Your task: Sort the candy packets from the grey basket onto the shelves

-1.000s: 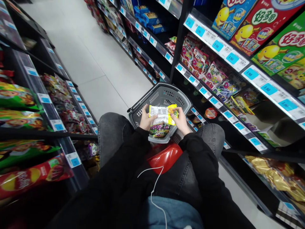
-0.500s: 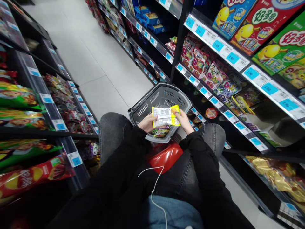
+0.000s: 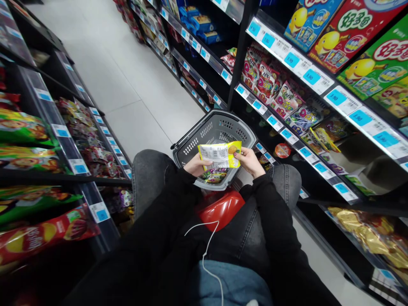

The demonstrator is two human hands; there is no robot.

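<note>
A yellow-and-white packet (image 3: 216, 155) is pinched at its ends by the left hand (image 3: 198, 165) and right hand (image 3: 249, 160), above a grey basket (image 3: 191, 142) with other packets (image 3: 215, 175) inside. The basket stands on a pale tiled floor (image 3: 127, 89) between stocked shelves (image 3: 291, 138).

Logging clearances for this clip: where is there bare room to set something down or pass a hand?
The widest bare patch is the floor beyond the basket, between the left shelves and right shelves. A hand could probably enter the basket's far end, past the held packet. Crowded: the basket's near end, with its small packs, and the bagged sweets on the right.
</note>
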